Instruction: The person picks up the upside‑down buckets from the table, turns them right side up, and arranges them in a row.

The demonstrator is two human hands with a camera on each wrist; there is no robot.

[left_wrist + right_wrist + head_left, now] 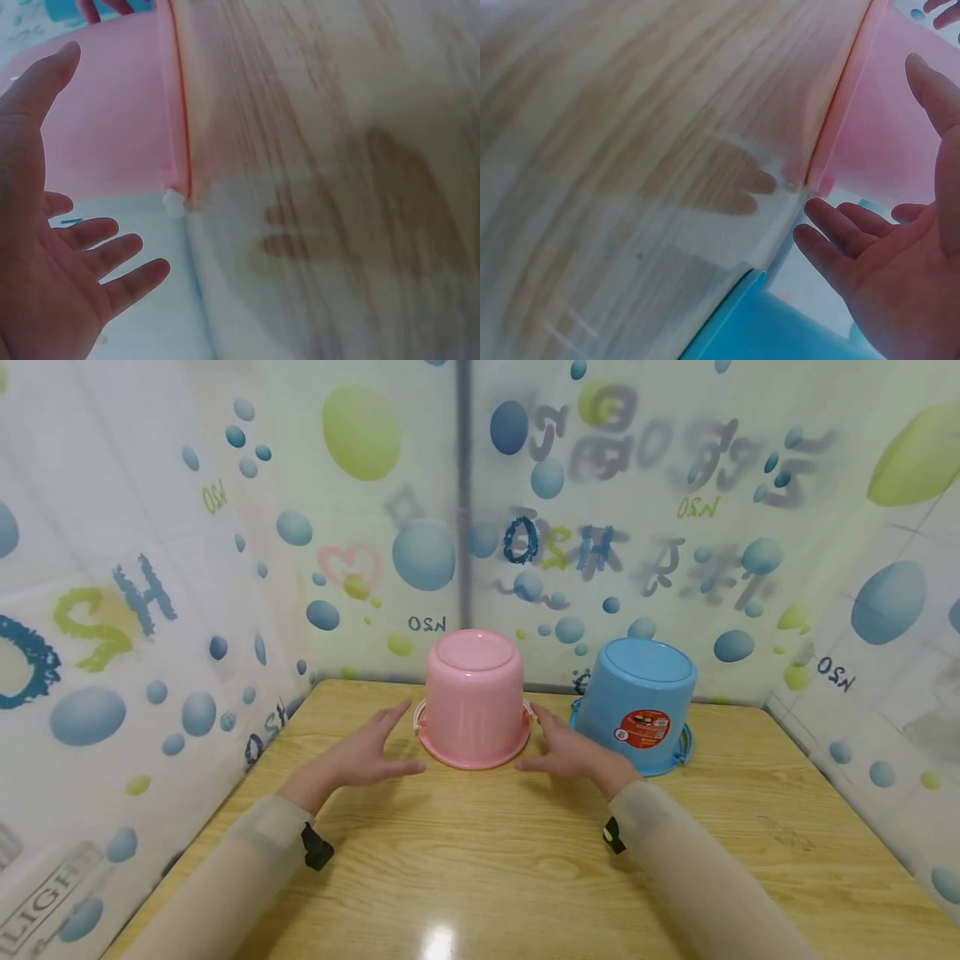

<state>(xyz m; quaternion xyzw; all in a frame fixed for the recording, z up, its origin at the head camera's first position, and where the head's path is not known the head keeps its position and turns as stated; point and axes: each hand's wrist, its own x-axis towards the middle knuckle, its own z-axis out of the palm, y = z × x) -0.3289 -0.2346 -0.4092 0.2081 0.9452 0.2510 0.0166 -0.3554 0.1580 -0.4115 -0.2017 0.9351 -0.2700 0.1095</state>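
Observation:
A pink bucket [475, 702] stands upside down toward the back of the wooden table, its handle lying around the rim. My left hand [367, 752] is at its left side, thumb and fingers spread apart. On the other side, my right hand [566, 747] is held with its thumb and fingers spread beside the rim. In the left wrist view, the left hand [67, 262] has a gap between it and the bucket [112, 112]. Nothing lies in the palm of the right hand [892, 277] in the right wrist view.
An upside-down blue bucket [637, 693] with a red label stands right of the pink one, close to my right forearm. A patterned curtain [360, 527] rises behind and beside the wooden table [480, 860].

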